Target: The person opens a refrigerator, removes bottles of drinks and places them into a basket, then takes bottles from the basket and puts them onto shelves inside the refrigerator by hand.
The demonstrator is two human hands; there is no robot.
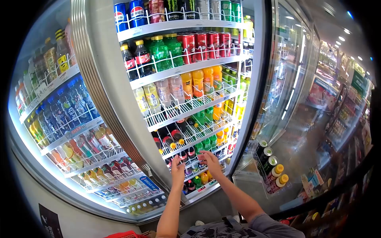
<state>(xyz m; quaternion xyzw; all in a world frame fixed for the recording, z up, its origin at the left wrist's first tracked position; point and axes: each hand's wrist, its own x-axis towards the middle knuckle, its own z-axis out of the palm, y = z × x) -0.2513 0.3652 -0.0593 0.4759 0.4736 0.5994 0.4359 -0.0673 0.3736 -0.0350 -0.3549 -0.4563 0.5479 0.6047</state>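
My left hand (177, 169) is raised in front of the lower shelves of the open drinks fridge, fingers up and apart. To its right, my right hand (210, 162) reaches in from the side with its fingers stretched out. Nothing shows in either hand, and a gap separates them. Just above them, dark cola bottles (176, 135) lie on a white wire shelf (189, 141), caps facing out. Green bottles (206, 143) are behind and above my right hand. Small bottles on the lower racks are partly hidden by my hands.
Higher shelves hold orange drink bottles (197, 81), red cans (201, 47) and blue cans (137, 12). A closed fridge section (75, 131) stands left. The glass door (283, 75) is at right, with dark cans (267, 152) and yellow-capped bottles (278, 171) near its bottom. A red basket (125, 235) shows below.
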